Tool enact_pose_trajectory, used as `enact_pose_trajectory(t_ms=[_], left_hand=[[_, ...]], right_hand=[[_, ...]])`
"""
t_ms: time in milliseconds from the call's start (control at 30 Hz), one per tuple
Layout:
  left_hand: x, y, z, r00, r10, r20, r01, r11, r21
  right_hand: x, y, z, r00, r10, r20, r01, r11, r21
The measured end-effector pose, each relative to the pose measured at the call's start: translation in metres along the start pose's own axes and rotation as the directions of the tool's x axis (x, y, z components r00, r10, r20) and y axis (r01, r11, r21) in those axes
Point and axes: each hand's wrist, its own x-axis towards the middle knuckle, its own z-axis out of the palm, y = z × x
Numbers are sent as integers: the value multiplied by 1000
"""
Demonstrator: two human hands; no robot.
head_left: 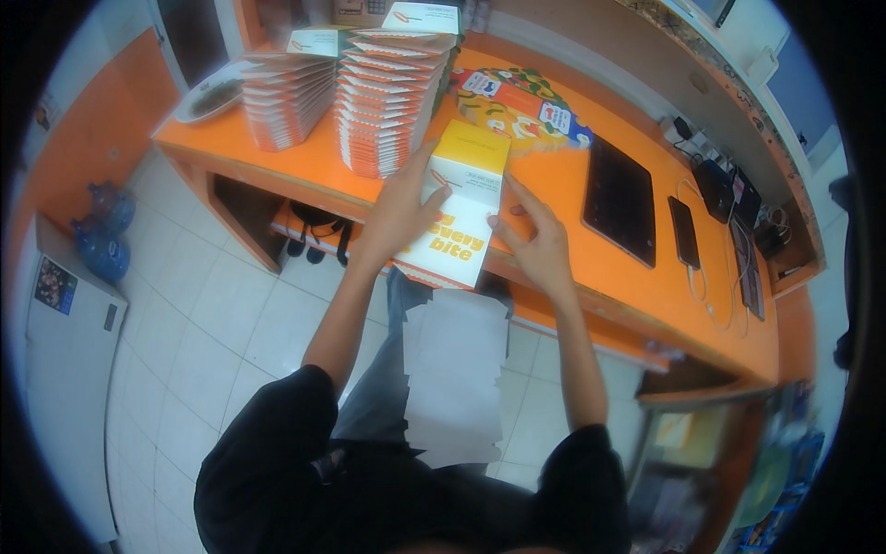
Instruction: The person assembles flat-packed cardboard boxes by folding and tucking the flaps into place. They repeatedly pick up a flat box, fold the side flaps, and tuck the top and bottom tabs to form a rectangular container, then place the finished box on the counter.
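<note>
A yellow-and-white carton [472, 203] was held at the edge of the orange desk [565, 175], clamped in the left hand [403, 210], partly hidden behind it; its right side was touched by the right hand [541, 242], whose grip could not be told.

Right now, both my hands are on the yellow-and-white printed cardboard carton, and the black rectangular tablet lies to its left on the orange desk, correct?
Not quite: the head view shows the black tablet lying on the orange desk, to the right of the carton. Your left hand and right hand are indeed on it.
</note>
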Motion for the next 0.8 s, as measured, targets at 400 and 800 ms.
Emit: enact_pose_trajectory(t_ms=[400,800], left_hand=[[33,7,5,945,327,-22,-328,944,-26],[-67,-30,-14,785,356,-506,-472,874,-118]], right_hand=[[30,18,3,985,-83,-152,67,992,-108],[-101,33,16,719,-37,-695,352,880,318]])
